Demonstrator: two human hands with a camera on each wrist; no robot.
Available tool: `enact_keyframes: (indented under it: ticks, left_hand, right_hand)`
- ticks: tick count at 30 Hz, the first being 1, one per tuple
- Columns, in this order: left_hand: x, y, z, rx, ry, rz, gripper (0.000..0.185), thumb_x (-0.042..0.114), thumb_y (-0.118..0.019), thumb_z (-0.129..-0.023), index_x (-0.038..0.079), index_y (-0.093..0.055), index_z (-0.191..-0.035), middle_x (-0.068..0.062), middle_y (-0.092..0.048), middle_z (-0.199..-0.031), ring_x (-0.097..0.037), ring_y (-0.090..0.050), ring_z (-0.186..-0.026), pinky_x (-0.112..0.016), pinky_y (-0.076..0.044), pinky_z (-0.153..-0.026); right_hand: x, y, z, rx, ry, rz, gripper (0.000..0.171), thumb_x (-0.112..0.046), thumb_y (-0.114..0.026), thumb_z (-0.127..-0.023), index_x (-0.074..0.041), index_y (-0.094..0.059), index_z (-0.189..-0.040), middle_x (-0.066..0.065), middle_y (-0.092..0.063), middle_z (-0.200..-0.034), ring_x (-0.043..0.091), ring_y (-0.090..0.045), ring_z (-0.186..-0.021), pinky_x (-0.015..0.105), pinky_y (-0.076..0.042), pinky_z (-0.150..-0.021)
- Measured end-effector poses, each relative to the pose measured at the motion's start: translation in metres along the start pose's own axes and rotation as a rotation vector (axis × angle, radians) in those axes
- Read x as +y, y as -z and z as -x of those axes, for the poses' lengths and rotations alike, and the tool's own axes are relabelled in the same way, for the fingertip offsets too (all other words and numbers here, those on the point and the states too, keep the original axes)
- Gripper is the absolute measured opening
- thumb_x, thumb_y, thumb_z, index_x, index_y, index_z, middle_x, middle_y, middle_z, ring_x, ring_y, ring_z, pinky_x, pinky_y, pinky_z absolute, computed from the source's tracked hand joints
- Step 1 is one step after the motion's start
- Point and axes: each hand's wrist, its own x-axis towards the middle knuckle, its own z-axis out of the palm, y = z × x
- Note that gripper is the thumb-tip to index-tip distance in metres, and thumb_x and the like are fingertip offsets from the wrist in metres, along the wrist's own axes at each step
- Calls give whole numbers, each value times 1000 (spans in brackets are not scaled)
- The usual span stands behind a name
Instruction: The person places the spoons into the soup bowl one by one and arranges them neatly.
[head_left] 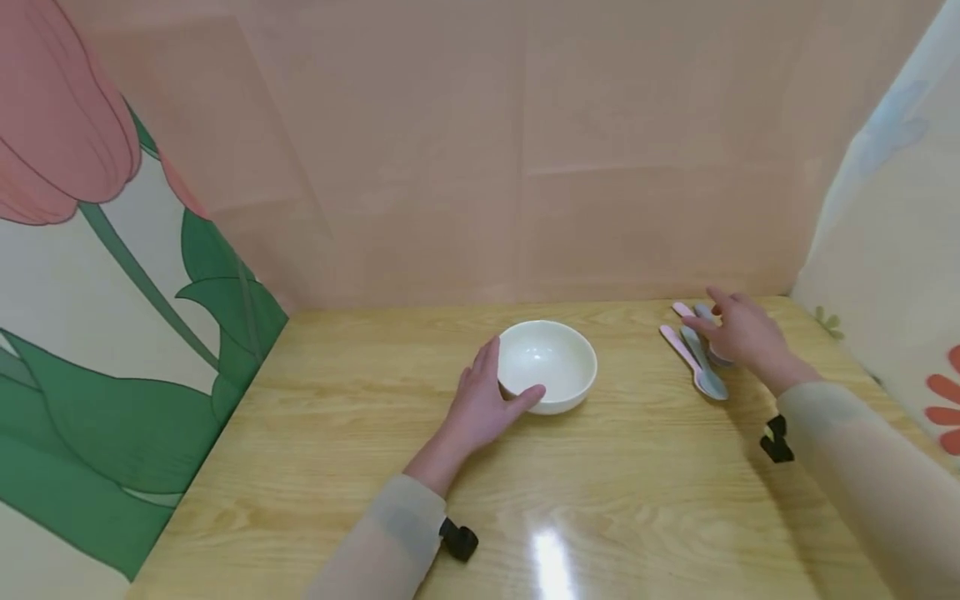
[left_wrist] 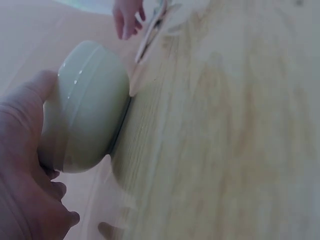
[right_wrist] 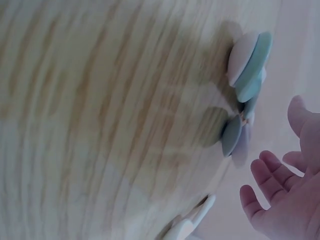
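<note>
Hiding spoons (head_left: 711, 384) partly: right hand (head_left: 748, 337); left hand (head_left: 480, 404) holding bowl (head_left: 555, 362).

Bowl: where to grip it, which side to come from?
I'd take the bowl by its rim and upper wall, coming from its left, where the left hand is, thumb at the near side. It sits upright, so the rim is exposed all round; the wall flares from a narrower foot, leaving room for fingertips. The spoons lie off to the right, clear of that approach.
</note>
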Motion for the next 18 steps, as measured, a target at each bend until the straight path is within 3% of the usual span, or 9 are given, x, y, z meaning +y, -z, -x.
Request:
enact_keyframes:
  ticks: [10, 15, 18]
  left_hand:
    - [-2, 2, 4, -20, 2, 29, 115, 67, -75, -98, 15, -12, -179, -11, -21, -183, -43, -28, -162, -65, -35, -124]
    - [0, 0, 5, -29, -4, 25, 117, 70, -74, -98, 13, -12, -179, -12, -20, -183, -44, -26, -163, -65, -34, -125]
    - [-1, -2, 5, -24, -3, 25, 117, 71, -74, -97, 14, -12, -179, -11, -21, -182, -43, -28, -163, -65, -35, -124]
  right_hand:
    - [15, -10, -12, 16, 4, 13, 67, -48, -58, -114, 5, -43, -154, 38, -59, -122, 57, -58, -111, 68, -49, -80]
    - [25, -13, -12, -22, -12, 6, 77, -47, -56, -115, 13, -37, -160, 40, -62, -121, 57, -59, -113, 68, -48, -85]
    - [28, -14, -14, -30, -4, 6, 81, -44, -58, -115, 18, -33, -161, 35, -65, -114, 50, -62, -104, 60, -49, -80]
